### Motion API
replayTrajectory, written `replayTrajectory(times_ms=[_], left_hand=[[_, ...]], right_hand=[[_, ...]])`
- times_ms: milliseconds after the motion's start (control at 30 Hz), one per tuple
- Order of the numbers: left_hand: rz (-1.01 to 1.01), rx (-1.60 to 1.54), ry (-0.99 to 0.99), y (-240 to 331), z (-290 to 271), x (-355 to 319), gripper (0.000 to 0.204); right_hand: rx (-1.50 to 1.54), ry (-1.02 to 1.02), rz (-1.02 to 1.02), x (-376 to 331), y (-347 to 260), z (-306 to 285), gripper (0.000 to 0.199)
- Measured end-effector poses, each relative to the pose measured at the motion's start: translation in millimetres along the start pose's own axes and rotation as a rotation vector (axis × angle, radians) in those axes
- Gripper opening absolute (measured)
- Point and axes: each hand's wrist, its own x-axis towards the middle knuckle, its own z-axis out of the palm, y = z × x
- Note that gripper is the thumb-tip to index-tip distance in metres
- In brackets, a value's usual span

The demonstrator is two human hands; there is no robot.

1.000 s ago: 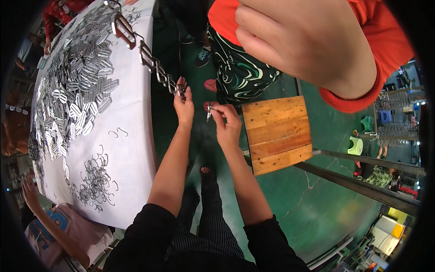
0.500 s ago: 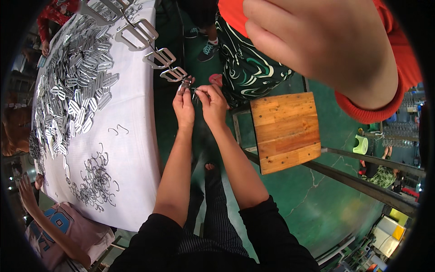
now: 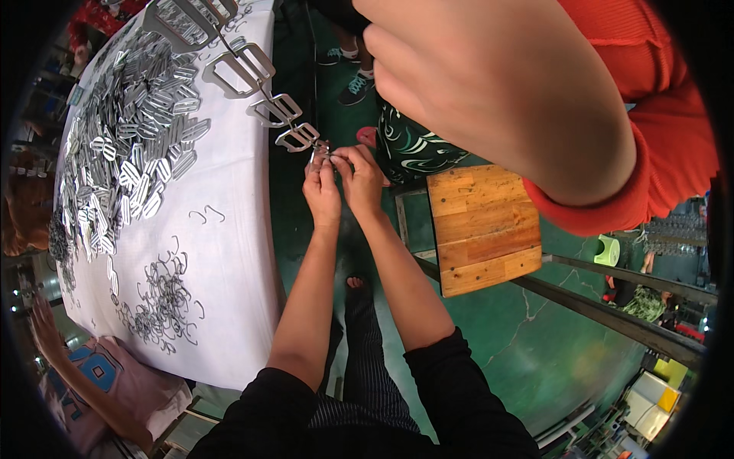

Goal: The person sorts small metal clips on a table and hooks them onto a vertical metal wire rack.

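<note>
Here, both of my hands are held together out in front, over the gap beside the tabletop (image 3: 229,252). The left hand (image 3: 321,191) and the right hand (image 3: 361,177) have their fingertips pinched closed on a small metal piece, touching each other at the lower end of a chain of metal buckles (image 3: 264,92) that hangs in the air and runs up toward the top left. I cannot tell exactly what the small piece is, because the fingers cover it; it looks like a wire hook. I think the risk is that the small piece slips out of the pinch and drops to the green floor (image 3: 535,344), because the hanging chain pulls on it and can swing. The tabletop has a white cloth, with a big heap of silver buckles (image 3: 130,153) at the far part and a smaller pile of wire hooks (image 3: 160,298) nearer to me. A wooden stool (image 3: 482,229) stands at my right. Another person's arm in an orange-red sleeve (image 3: 657,138) is very close to the camera at the top right.
</note>
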Motion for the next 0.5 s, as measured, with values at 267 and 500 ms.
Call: replayTrajectory(times_ms=[267,500], left_hand=[[0.008,0.074,0.112,-5,-5,-7,0.031],[-0.045,0.095,0.106,-21,-2,-8,0.028]], right_hand=[[-0.072,-0.035,-0.004,-10,16,7,0.007],[-0.125,0.057,-0.028,-23,53,20,0.007]])
